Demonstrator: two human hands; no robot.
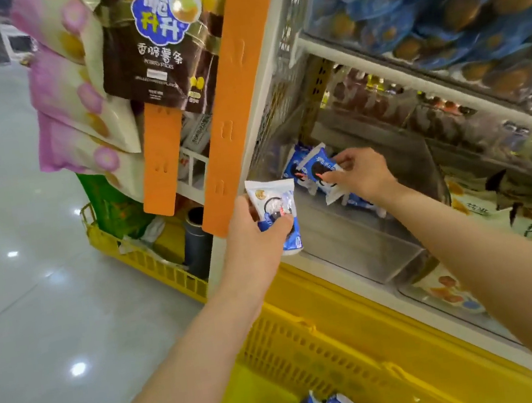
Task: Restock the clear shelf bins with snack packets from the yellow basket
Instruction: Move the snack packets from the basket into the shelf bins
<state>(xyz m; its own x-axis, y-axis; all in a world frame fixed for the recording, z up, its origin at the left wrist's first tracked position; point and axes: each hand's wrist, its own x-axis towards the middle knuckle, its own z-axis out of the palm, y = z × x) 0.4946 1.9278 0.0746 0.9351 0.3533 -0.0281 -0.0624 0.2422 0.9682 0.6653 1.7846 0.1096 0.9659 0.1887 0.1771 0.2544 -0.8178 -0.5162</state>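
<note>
The scene is brightly and evenly lit from overhead: small white reflections of ceiling lamps dot the glossy pale grey tiled floor (24, 273). Shadows are soft and faint. Glare streaks the clear plastic shelf bin (360, 236), and its walls wash out what lies behind. The blue round-patterned packets on the top shelf (441, 2) are smeared, probably by motion blur. Wide-angle distortion bends the orange vertical plastic strip (237, 97) and stretches both forearms at the lower edge.
</note>
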